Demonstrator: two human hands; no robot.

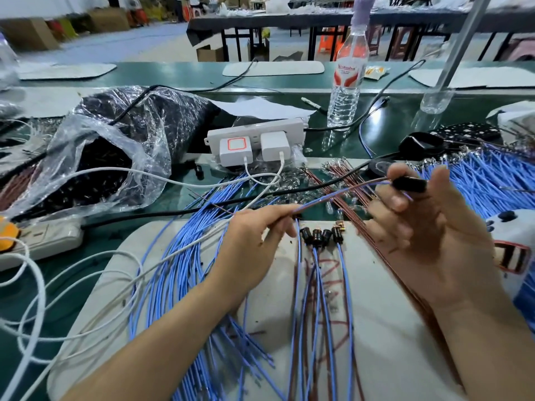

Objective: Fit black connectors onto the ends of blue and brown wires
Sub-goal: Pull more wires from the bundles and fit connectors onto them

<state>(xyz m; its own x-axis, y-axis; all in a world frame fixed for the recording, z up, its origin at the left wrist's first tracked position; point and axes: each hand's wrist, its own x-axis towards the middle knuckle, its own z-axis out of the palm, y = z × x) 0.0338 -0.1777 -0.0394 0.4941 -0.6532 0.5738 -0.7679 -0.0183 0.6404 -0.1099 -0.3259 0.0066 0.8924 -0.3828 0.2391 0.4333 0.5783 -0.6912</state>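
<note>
Pinching the black connector at centre right in our right hand and its blue and brown wires in our left hand, we risk pulling the wire ends back out if the left tugs too hard.

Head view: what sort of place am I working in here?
Probably a factory assembly hall, at a wire-harness bench. Blue wires lie in heaps, a row of black connectors already fitted lies in front, and long tables and cardboard boxes fill the room behind.
</note>
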